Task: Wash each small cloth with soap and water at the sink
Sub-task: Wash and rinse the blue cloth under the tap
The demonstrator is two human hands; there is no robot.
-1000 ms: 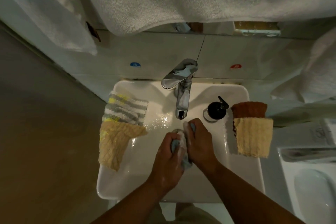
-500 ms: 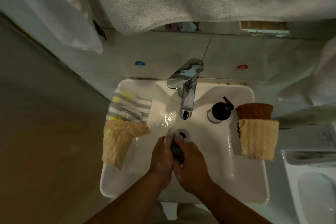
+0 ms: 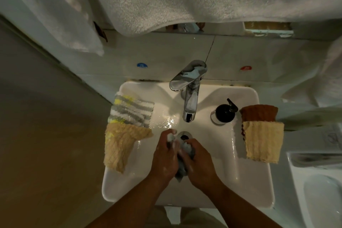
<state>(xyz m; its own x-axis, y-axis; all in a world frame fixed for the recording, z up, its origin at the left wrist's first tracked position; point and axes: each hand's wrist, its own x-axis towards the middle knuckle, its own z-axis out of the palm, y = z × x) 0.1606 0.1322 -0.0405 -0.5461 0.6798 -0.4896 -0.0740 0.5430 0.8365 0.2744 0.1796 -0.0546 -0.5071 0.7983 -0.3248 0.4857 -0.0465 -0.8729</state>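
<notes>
A grey cloth (image 3: 185,161), sudsy, is bunched over the sink (image 3: 246,187) basin just before the drain (image 3: 184,136), gripped between the left hand (image 3: 164,157) and right hand (image 3: 199,163). Striped (image 3: 131,110) and tan (image 3: 120,146) cloths drape the left rim; brown (image 3: 259,112) and yellow (image 3: 262,141) ones the right (beside a black dispenser (image 3: 224,110)), below the tap (image 3: 190,96).

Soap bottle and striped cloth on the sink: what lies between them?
In the head view, the faucet stands between the soap bottle and the striped cloth; nothing else sits along that stretch.
</notes>
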